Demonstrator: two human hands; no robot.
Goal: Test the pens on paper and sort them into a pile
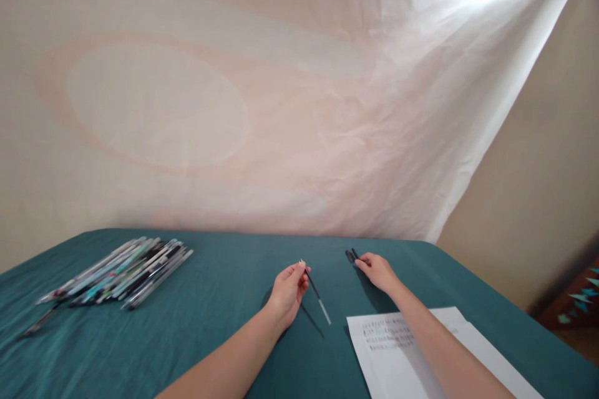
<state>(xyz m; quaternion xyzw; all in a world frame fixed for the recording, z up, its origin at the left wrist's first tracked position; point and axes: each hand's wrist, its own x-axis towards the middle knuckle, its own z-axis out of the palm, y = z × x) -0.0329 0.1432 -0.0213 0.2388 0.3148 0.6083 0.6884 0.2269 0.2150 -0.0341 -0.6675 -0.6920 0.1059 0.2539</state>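
Observation:
My left hand (291, 293) is closed in a pinch on the upper end of a pen refill (319, 301). The refill is a thin tube, dark along most of its length and clear at its lower end, slanting down to the right above the table. Farther right, my right hand (378, 270) is closed with its fingertips on a slim black pen piece (354, 254). Just left of that lies a second short black piece, perhaps a pen cap (349, 256). The fingers partly hide what the right hand holds.
A pile of several pens (135, 268) lies at the left, one dark pen (40, 322) sticking out toward the front. White paper sheets (388, 368) with handwriting lie under my right forearm. A teal cloth covers the table (210, 312); a pale curtain (281, 106) hangs behind it.

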